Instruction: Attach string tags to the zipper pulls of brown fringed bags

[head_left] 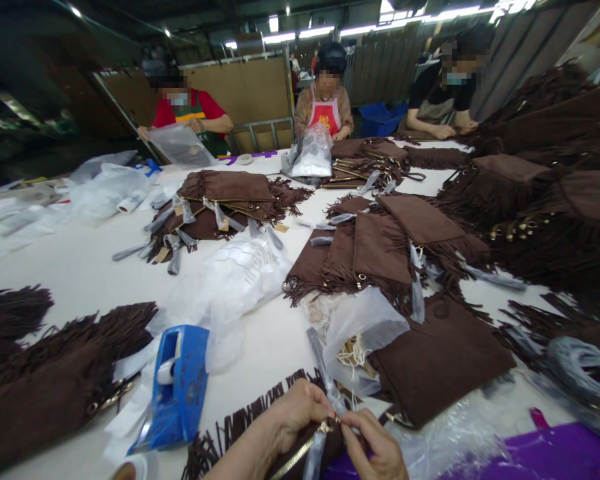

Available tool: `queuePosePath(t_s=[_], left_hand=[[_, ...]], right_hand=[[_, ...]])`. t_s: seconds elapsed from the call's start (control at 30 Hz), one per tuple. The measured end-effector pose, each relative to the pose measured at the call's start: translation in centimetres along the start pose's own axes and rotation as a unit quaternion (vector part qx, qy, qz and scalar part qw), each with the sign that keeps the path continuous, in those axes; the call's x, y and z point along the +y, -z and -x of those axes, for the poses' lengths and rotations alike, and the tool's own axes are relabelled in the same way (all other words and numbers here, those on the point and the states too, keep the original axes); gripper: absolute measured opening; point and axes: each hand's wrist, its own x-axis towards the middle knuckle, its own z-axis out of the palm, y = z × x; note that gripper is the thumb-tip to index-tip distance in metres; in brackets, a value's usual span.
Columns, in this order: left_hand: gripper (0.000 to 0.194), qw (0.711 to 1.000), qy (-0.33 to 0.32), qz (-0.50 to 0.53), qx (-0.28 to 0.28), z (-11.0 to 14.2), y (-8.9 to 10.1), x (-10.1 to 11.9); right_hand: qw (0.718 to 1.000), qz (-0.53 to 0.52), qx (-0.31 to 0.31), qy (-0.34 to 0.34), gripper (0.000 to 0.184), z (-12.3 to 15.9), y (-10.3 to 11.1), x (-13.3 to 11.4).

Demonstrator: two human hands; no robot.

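Note:
At the bottom edge my left hand (293, 417) grips the top of a brown fringed suede bag (240, 427) beside its gold zipper (300, 453). My right hand (373, 443) pinches a thin clear plastic strip (325, 377) at the zipper pull, fingertips touching those of the left hand. The bag lies on the white table (80, 267) right in front of me, partly hidden by my hands.
A blue tape dispenser (177, 387) stands left of my hands. Piles of brown fringed bags (380, 253) and clear plastic bags (230, 280) cover the table. A purple sheet (530, 453) lies at bottom right. Three people work at the far side.

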Motion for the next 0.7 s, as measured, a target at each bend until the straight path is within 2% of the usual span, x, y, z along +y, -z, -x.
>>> queuePosePath(t_s=[0.1,0.17,0.27,0.33,0.53,0.7], left_hand=[[0.018,0.999,-0.02,0.014,-0.024,0.1,0.0,0.0],[0.022,0.997,-0.061,0.046,-0.027,0.2,0.1,0.1],[0.027,0.987,-0.129,0.1,0.0,0.4,0.5,0.5],[0.029,0.98,-0.154,0.123,0.019,0.5,0.7,1.0],[0.03,0.973,-0.172,0.151,0.038,0.7,1.0,1.7],[0.03,0.972,-0.171,0.154,0.043,0.6,0.8,1.4]], right_hand=[[0.999,-0.029,0.011,-0.023,0.025,-0.1,0.2,-0.4],[0.996,-0.056,0.021,-0.061,0.023,-0.3,0.4,-0.6],[0.989,-0.095,0.0,-0.11,0.026,-0.8,0.6,-0.8],[0.989,-0.096,-0.03,-0.11,0.027,-1.5,0.6,-1.1],[0.992,-0.039,-0.106,-0.061,0.025,-3.8,0.7,-2.1],[0.985,-0.017,-0.147,-0.089,0.029,-4.1,0.3,-1.8]])
